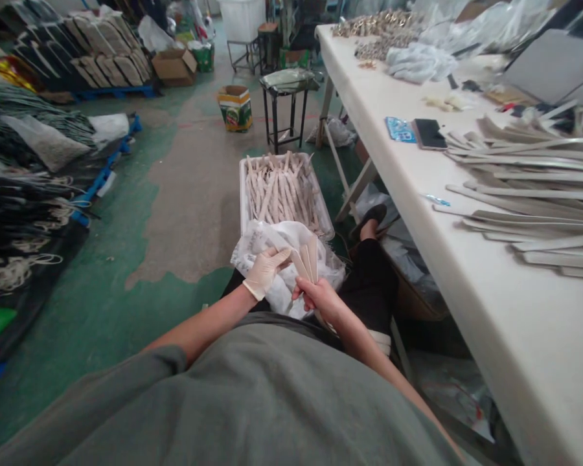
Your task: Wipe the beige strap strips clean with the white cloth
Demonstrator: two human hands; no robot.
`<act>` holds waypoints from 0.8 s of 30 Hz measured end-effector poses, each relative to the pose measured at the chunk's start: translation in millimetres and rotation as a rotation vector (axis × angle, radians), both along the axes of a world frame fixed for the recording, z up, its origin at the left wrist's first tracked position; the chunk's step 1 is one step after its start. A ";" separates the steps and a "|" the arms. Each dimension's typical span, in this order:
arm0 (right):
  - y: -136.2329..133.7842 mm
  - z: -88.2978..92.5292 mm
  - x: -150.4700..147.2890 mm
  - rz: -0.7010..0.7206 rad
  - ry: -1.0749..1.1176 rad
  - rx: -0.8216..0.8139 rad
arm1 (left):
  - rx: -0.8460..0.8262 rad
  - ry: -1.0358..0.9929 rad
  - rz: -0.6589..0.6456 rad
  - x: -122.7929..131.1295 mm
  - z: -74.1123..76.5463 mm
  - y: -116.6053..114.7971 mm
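Observation:
My right hand [320, 299], bare, is closed around several flat beige straps [309, 260], which fan out upward from the fist over my lap. My left hand [265, 273] wears a pale glove. Its thumb and fingers pinch the end of the leftmost strap. Under both hands a white plastic bag [249, 244] lies crumpled across my lap. Just beyond it on the floor stands a white plastic crate [243, 194], full of loose beige strips [282, 191].
Along my right runs a long white table [393, 194] bearing a pile of beige straps [539, 194], a phone [430, 134], a blue packet [400, 129] and metal fittings [383, 26]. Ahead are a black-legged stool [291, 81] and a carton [235, 109]. Loaded blue pallets [111, 162] line the left.

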State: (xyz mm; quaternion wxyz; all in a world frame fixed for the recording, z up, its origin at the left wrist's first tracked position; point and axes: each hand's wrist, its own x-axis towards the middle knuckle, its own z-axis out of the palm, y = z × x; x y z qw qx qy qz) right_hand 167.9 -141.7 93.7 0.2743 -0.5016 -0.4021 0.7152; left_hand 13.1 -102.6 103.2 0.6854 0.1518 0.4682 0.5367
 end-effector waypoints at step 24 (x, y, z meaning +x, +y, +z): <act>20.9 37.7 -21.2 0.406 -0.375 0.367 | 0.022 -0.020 0.156 -43.0 8.3 -42.6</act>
